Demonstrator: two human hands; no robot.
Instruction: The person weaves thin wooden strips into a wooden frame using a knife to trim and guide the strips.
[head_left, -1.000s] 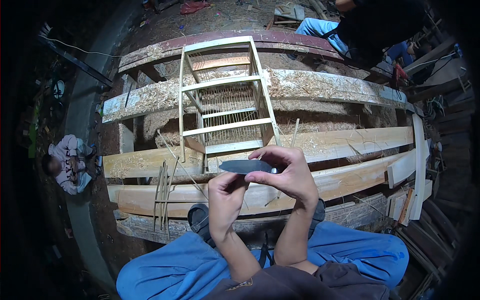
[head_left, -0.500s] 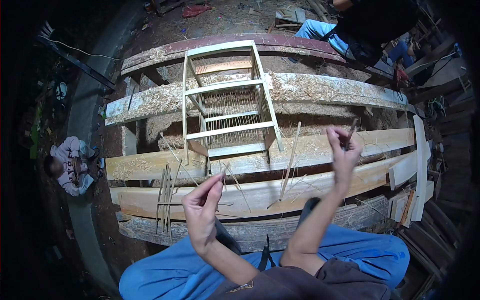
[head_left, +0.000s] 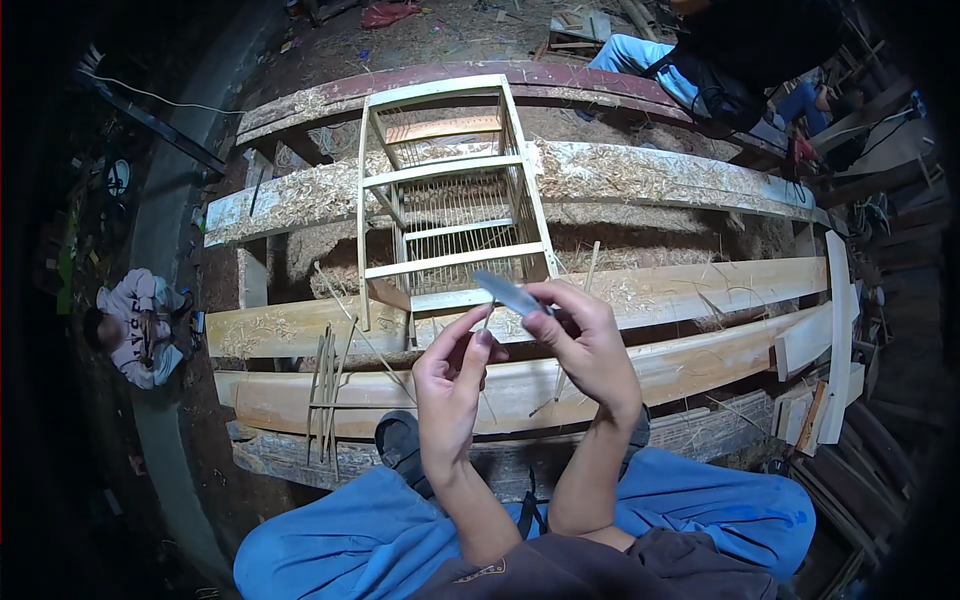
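Observation:
My right hand [head_left: 588,345] is closed round a knife, and its pale blade [head_left: 508,293] points up and left. Between the thumb and fingers of my left hand [head_left: 455,375] is a thin wooden stick [head_left: 489,318], its top end close to the blade; whether they touch I cannot tell. Just beyond both hands stands a wooden frame [head_left: 455,266] with rows of thin rods, like a cage. Several thin sticks [head_left: 325,385] lie bunched on the planks to the left of my left hand.
Long planks [head_left: 720,365] run crosswise before me. Wood shavings [head_left: 620,180] cover a farther plank. Short boards [head_left: 838,340] lean at the right. One person [head_left: 140,330] sits at the far left, another [head_left: 740,70] at the back right. A single loose stick [head_left: 592,265] lies right of the frame.
My right hand has come down and left with the knife, bringing the blade to the stick. My left hand has moved slightly right and up, nearer to it.

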